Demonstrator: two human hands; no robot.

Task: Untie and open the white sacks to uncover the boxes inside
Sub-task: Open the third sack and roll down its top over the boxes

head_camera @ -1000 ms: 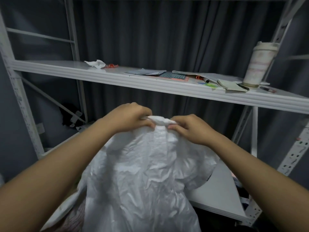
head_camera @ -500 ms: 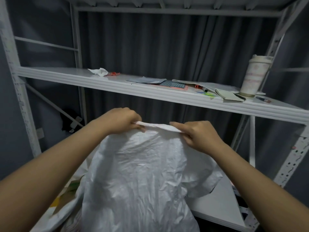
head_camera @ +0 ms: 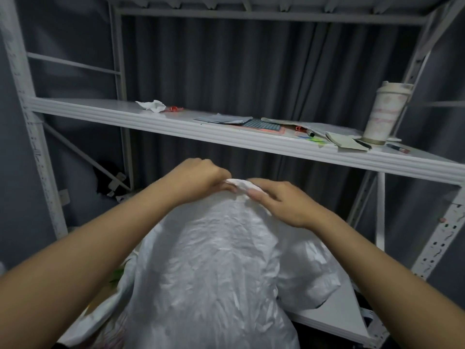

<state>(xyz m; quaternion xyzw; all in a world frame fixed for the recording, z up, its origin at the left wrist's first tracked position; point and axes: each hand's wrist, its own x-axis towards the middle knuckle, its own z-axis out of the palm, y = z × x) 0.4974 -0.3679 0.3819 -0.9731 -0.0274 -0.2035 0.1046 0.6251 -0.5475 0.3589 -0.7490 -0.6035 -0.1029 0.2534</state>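
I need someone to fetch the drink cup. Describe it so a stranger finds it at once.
Look along the long white metal shelf facing the grey curtain. At its right end stands a tall off-white paper cup with a lid. It is the only upright thing there; the papers beside it lie flat.

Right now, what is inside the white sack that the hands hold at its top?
Nothing inside shows. The white sack is closed: the left hand and the right hand grip its bunched top. Its crinkled cover hides any contents.

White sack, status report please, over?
Left hand and right hand both pinch the knot. White sack still tied, no boxes showing. Nothing in the way.
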